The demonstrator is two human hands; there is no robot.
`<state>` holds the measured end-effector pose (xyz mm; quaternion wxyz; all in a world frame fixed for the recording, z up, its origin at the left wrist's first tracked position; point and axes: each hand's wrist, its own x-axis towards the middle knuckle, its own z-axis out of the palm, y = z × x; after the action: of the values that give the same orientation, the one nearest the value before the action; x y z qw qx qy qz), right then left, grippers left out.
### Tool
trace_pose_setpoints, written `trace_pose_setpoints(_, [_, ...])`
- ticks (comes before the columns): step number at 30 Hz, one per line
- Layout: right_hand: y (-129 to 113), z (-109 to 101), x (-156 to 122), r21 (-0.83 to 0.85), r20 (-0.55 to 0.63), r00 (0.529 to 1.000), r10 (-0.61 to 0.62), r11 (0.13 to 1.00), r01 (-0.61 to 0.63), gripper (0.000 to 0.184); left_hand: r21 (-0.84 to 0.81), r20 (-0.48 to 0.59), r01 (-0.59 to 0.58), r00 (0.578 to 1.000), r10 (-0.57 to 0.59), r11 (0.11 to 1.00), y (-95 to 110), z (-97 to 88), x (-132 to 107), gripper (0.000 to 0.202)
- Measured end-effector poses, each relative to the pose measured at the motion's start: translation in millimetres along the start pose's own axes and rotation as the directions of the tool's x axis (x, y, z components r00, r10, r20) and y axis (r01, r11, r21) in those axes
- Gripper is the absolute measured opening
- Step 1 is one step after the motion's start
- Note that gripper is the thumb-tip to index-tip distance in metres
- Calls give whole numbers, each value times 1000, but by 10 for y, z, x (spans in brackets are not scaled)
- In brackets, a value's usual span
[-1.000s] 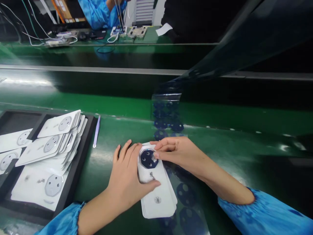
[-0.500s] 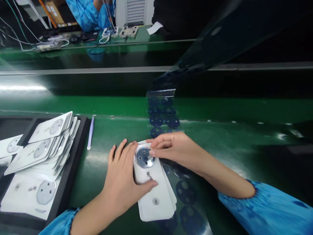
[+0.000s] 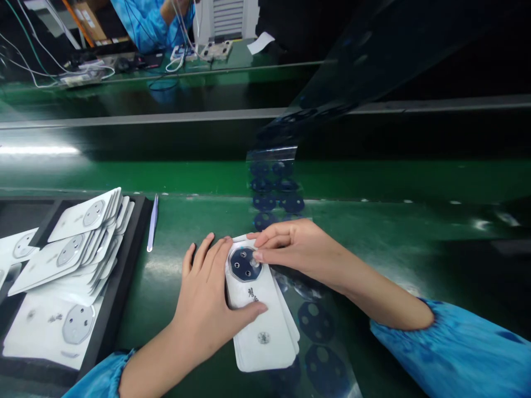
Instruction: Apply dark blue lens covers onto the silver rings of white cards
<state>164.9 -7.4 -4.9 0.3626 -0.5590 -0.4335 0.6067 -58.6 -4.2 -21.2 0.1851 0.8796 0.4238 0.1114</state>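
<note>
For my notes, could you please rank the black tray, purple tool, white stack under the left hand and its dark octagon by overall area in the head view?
1. Black tray
2. White stack, partly covered
3. Dark octagon
4. Purple tool

Glare at left, deep shadow right

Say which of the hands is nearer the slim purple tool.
Left. The left hand is right of the purple tool, on a white panel; the right hand lies farther right.
</note>
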Motion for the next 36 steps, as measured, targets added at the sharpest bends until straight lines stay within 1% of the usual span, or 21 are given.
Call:
trace_pose_setpoints(11, [-35,4,-14,-3,1,1000,8,1000,-8,18,-11,5,5,1000,-5,1000,4,3,-2,101])
trace_pose_setpoints(23, [5,8,-1,14,-2,1000,-8,1000,8,17,-10,2,1,1000,-1,1000,-2,8,-8,101])
trace_pose_setpoints(28, [-1,-3,-1,12,2,1000,-11,1000,10,18,-12,7,0,1000,0,1000,0,2,0,101])
trace_pose_setpoints(33, [19,-13,2,-6,-7,1000,22,1000,-23,20,-9,12,5,1000,-5,1000,1,0,-1,100])
trace_pose_setpoints(36, [27,-14,9,-8,-3,1000,8,1000,-8,20,-6,11,3,1000,-3,1000,4,1,-1,100])
